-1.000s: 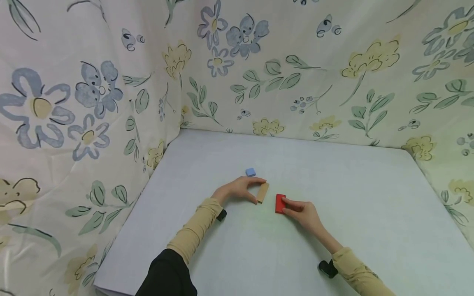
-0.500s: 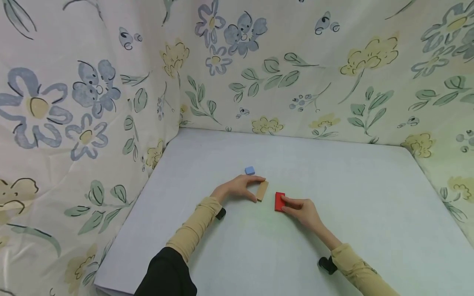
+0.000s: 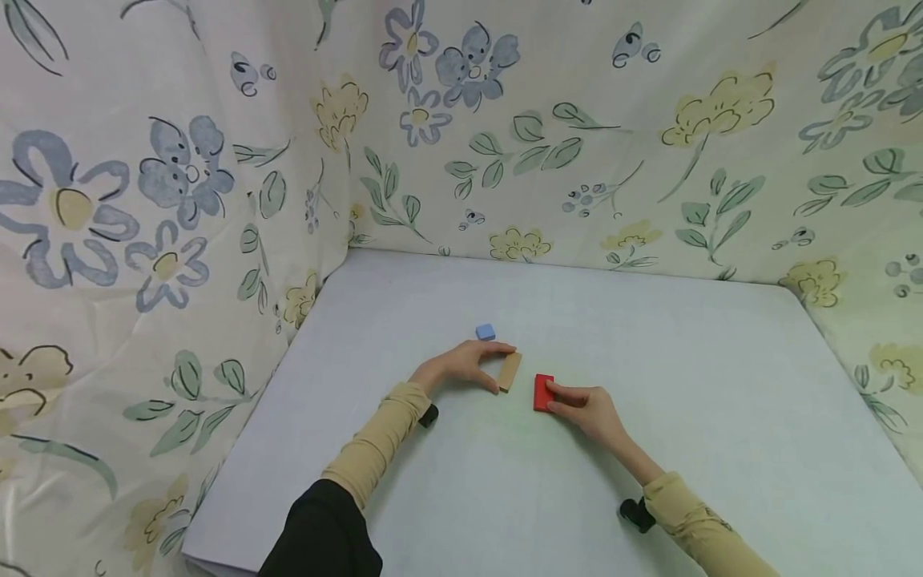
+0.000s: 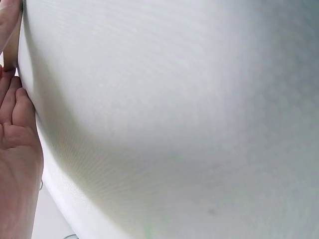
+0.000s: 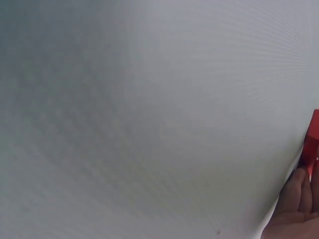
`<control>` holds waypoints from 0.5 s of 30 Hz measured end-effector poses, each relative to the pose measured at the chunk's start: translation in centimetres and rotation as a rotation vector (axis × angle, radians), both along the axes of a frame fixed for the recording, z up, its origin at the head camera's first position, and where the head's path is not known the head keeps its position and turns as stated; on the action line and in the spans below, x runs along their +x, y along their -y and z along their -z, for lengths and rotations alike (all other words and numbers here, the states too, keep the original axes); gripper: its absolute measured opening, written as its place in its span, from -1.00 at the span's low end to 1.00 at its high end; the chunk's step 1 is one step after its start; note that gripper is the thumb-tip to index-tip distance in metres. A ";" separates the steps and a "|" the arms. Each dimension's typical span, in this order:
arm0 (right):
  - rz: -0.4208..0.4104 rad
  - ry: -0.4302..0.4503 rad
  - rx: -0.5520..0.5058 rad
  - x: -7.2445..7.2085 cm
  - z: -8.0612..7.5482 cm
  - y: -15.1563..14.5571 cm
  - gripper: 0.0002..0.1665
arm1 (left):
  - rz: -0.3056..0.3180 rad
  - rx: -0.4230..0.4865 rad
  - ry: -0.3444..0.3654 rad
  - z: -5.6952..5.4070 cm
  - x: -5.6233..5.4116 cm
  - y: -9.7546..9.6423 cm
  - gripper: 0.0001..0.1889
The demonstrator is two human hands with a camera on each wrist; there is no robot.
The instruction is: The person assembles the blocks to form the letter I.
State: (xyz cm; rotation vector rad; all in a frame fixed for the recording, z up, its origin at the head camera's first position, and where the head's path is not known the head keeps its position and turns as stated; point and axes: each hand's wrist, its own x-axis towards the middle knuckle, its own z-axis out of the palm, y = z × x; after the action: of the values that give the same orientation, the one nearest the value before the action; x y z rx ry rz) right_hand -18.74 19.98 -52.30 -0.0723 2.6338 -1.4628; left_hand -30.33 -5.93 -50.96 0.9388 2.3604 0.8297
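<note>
My left hand (image 3: pixel 465 362) spans a narrow wooden block (image 3: pixel 509 373), its thumb at the near end and a fingertip at the far end. In the left wrist view, part of the wooden block (image 4: pixel 12 54) shows between the thumb and fingers of the left hand (image 4: pixel 19 144). To the right, across a small gap, my right hand (image 3: pixel 593 413) pinches a red block (image 3: pixel 542 394) by its right side. The right wrist view catches the red block (image 5: pixel 312 133) at the edge, by the fingertips of the right hand (image 5: pixel 295 211). Fingers cover part of the red block.
A small blue block (image 3: pixel 485 332) lies just beyond the left hand. Everything sits on a white tabletop (image 3: pixel 671 353). Floral cloth (image 3: pixel 577 160) hangs along its back and sides. A dark wrist device (image 3: pixel 638 515) is under the right forearm.
</note>
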 end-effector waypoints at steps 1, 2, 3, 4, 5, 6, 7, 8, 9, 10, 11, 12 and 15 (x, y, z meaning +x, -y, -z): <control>0.000 -0.001 -0.001 0.0 0.0 0.0 -0.50 | 0.001 0.000 -0.001 0.0 0.0 0.0 -0.15; 0.000 -0.002 -0.001 0.0 -0.1 0.0 -0.50 | 0.002 0.001 -0.002 0.0 0.0 0.0 -0.15; -0.001 -0.004 0.001 0.0 -0.1 0.0 -0.50 | 0.002 0.002 -0.002 -0.1 0.0 0.0 -0.14; -0.002 -0.006 0.004 0.0 -0.2 0.0 -0.50 | 0.002 0.003 -0.002 -0.1 0.0 0.0 -0.14; -0.003 -0.009 0.007 0.0 -0.2 -0.1 -0.50 | 0.002 0.003 -0.002 -0.1 -0.1 0.0 -0.14; -0.003 -0.011 0.007 0.0 -0.2 -0.1 -0.50 | 0.002 0.003 -0.003 -0.2 -0.1 0.0 -0.14; -0.003 -0.013 0.008 0.0 -0.2 -0.1 -0.50 | 0.001 0.004 -0.003 -0.2 -0.1 0.0 -0.14; -0.003 -0.016 0.008 0.0 -0.2 -0.1 -0.50 | 0.001 0.003 -0.004 -0.2 -0.1 0.0 -0.14; -0.004 -0.017 0.010 0.0 -0.2 -0.1 -0.50 | 0.003 0.001 -0.007 -0.2 -0.1 0.0 -0.14; -0.003 -0.019 0.009 0.0 -0.2 -0.1 -0.50 | 0.005 -0.002 -0.008 -0.2 -0.1 -0.1 -0.14; -0.003 -0.020 0.010 0.0 -0.2 -0.1 -0.50 | 0.005 -0.004 -0.008 -0.2 0.0 -0.1 -0.14; -0.001 -0.020 0.009 0.0 -0.2 -0.1 -0.51 | 0.006 -0.007 -0.009 -0.2 0.0 -0.1 -0.14; -0.003 -0.020 0.010 0.1 0.0 0.0 -0.51 | 0.006 -0.010 -0.006 -0.2 0.1 0.0 -0.15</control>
State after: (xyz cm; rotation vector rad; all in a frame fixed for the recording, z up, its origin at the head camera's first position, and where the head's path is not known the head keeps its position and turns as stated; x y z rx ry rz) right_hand -18.61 19.99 -52.31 -0.0899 2.6557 -1.4548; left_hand -30.20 -5.94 -50.77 0.9443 2.3635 0.8133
